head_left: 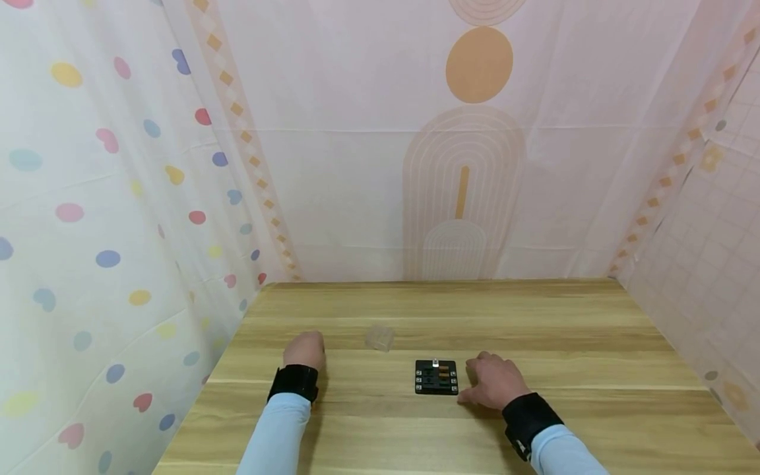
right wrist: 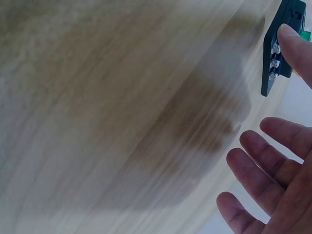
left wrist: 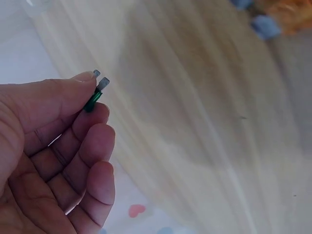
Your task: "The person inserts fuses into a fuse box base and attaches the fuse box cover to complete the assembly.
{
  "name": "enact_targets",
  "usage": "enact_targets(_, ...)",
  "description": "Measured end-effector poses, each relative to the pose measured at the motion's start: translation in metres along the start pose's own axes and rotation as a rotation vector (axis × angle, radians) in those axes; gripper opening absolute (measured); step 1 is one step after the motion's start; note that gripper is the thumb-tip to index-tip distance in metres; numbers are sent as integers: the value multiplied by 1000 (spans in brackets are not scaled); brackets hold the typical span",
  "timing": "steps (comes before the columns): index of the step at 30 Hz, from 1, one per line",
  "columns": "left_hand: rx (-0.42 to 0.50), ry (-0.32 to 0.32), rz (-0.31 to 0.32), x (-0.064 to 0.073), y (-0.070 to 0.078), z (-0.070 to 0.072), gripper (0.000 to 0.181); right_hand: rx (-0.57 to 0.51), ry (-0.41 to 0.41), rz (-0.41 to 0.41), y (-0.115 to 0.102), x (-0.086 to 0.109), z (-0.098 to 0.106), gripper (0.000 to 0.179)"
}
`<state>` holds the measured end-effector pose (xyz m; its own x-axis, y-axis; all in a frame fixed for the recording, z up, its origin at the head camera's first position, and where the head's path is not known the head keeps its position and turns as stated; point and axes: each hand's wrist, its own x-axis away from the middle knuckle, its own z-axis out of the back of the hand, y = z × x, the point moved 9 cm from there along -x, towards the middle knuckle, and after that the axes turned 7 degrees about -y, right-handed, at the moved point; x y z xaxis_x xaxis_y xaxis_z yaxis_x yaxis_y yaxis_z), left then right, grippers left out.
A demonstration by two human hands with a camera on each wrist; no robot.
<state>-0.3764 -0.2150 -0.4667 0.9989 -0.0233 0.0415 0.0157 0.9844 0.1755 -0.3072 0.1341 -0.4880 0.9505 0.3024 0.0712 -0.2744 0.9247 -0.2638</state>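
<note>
My left hand (head_left: 305, 349) is over the left part of the table, its thumb and forefinger pinching a small green blade fuse (left wrist: 91, 101). The fuse's two metal prongs stick out past the fingertips in the left wrist view. A black fuse block (head_left: 426, 389) lies flat near the table's middle, with metal screw terminals down both sides and orange fuses (head_left: 444, 368) in it. Beside its right edge is my right hand (head_left: 494, 381), fingers spread and loosely bent. The right thumb overlaps the block (right wrist: 269, 63) in the right wrist view, where a bit of green also shows.
A clear plastic box (head_left: 380, 338) sits behind and left of the fuse block. The wooden table (head_left: 534, 316) meets patterned curtains at its back and sides. Something orange with blue-grey ends (left wrist: 287, 17) blurs across the left wrist view's top right corner.
</note>
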Motion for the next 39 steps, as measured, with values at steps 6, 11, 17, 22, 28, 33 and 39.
enact_targets(6,-1,-4,-23,-1,11,5,21,2,2,0,0,0,-1,64)
enact_targets(11,-11,-3,-49,-3,19,8,20,-3,7,5,0,-1,-2,64)
enact_targets(17,1,10,-84,-3,29,12,23,-5,6,4,-1,0,-1,64)
enact_targets(22,28,13,-99,-2,37,16,27,-5,10,4,-1,1,1,63)
enact_targets(28,62,34,-137,-1,45,20,20,3,10,6,-1,-1,-1,61)
enact_targets(33,75,52,-167,-1,51,22,18,-5,8,4,-1,-1,-3,62)
enact_targets(39,38,65,-199,-1,61,24,17,-9,6,1,-1,-1,-4,62)
